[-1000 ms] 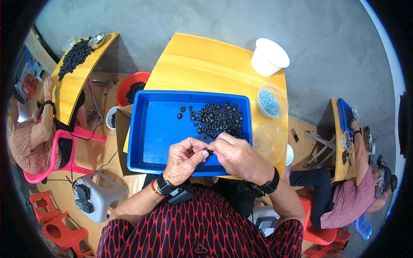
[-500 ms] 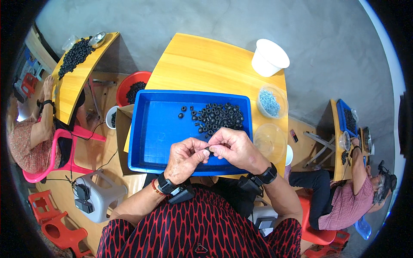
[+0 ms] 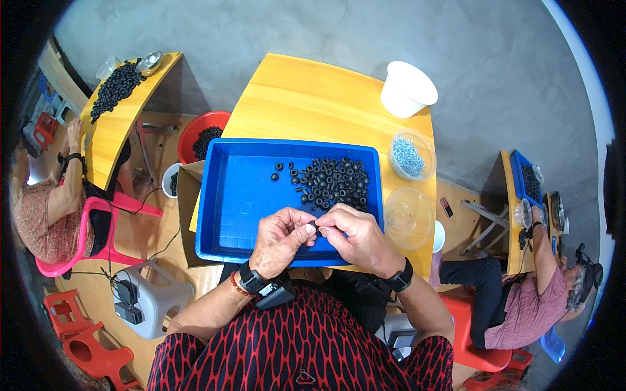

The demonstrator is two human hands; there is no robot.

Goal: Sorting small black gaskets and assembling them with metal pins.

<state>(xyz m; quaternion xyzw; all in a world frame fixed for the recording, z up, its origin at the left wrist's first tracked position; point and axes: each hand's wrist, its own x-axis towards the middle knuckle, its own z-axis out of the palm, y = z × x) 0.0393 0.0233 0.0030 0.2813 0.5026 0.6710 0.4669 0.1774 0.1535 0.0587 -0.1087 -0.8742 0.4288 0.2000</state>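
The right hand [image 3: 357,236] has rolled over at the wrist in the last half-second, while the left hand [image 3: 277,242] stays put, its thumb and finger pinching a small black piece [image 3: 314,225] over the near side of the blue tray [image 3: 238,186]. To me that suggests the piece is being worked, not set down. The right fingertips meet it; whether they grip or merely press, I can't tell. Fingers hide most of it. Loose black parts [image 3: 336,182] lie beyond; a clear bowl [image 3: 409,218] sits right.
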